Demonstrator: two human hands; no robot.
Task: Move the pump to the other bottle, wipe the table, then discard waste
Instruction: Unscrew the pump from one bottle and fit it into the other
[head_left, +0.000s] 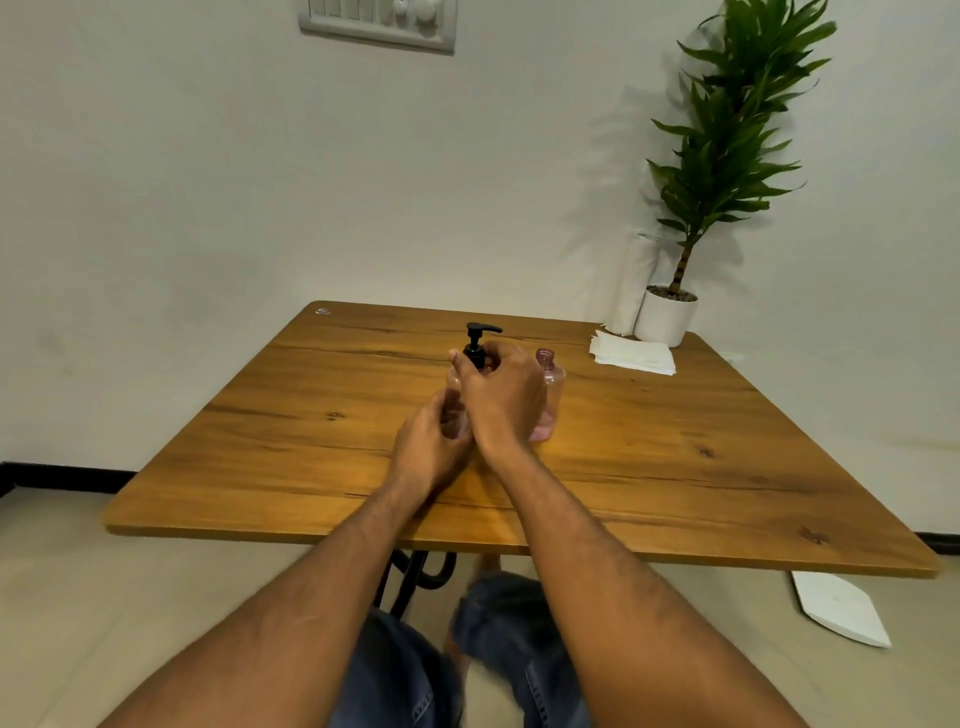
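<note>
Two clear pink bottles stand mid-table. The left bottle (454, 382) carries a black pump (479, 339) on its neck. My left hand (431, 441) wraps the lower body of that bottle. Around the pump's collar my right hand (501, 397) is closed, hiding most of the bottle. Just to the right stands the second bottle (550, 374), its neck open with no cap, partly hidden behind my right hand. A stack of white paper napkins (632, 353) lies at the far right of the wooden table (260, 441).
A potted plant in a white pot (666, 317) and a white paper roll (631, 286) stand at the table's far right corner. A small clear scrap (322, 311) lies at the far left corner. A white bin lid (839, 608) shows on the floor, right.
</note>
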